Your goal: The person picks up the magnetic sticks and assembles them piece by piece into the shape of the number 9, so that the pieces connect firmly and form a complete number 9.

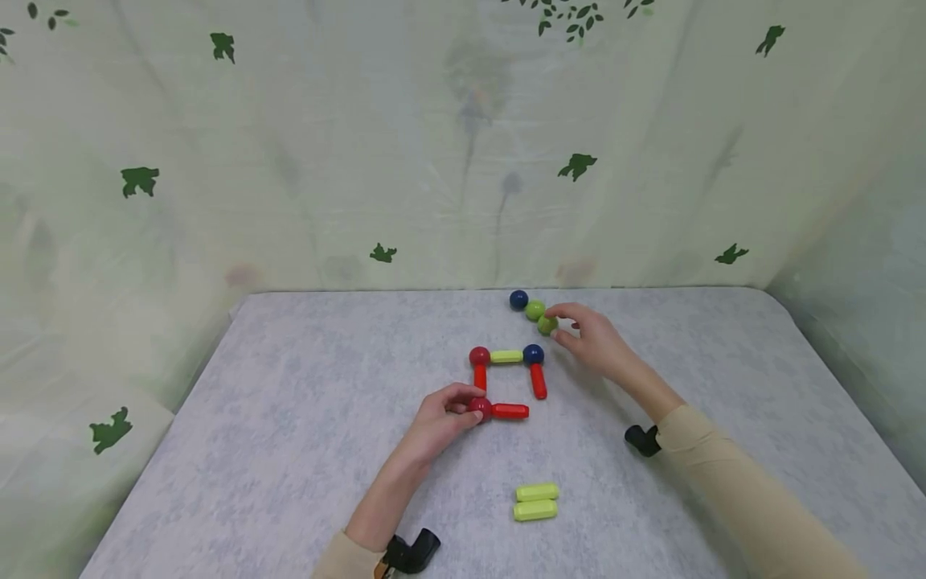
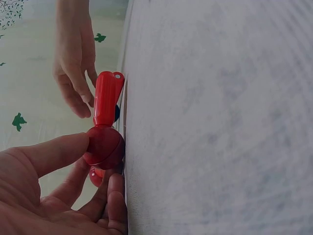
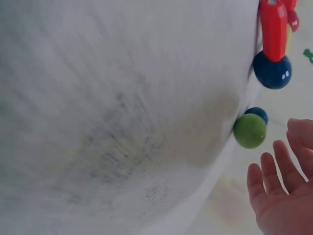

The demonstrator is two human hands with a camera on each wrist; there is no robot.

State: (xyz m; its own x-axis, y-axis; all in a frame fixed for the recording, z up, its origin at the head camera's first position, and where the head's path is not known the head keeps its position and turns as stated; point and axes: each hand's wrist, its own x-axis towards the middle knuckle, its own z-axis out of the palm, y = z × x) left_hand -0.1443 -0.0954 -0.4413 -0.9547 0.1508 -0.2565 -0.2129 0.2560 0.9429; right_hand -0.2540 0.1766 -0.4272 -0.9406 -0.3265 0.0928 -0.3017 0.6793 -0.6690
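My left hand (image 1: 440, 416) pinches a red ball (image 1: 481, 408) between thumb and fingers. From that ball a red rod (image 1: 510, 412) points right and another red rod (image 1: 481, 378) runs back to a second red ball (image 1: 479, 356). A yellow-green rod (image 1: 506, 356) links this one to a blue ball (image 1: 533, 355), which carries a red rod (image 1: 538, 381) with its near end free. At the back, my right hand (image 1: 599, 342) has its thumb and index finger spread beside a green ball (image 3: 250, 131). Behind that ball sit another green ball (image 1: 535, 310) and a blue ball (image 1: 518, 300).
Two yellow-green rods (image 1: 536, 501) lie side by side near the front of the grey table (image 1: 325, 362). Patterned cloth (image 1: 434, 161) hangs behind the table's back edge. Black wrist devices (image 1: 412, 552) show on both forearms.
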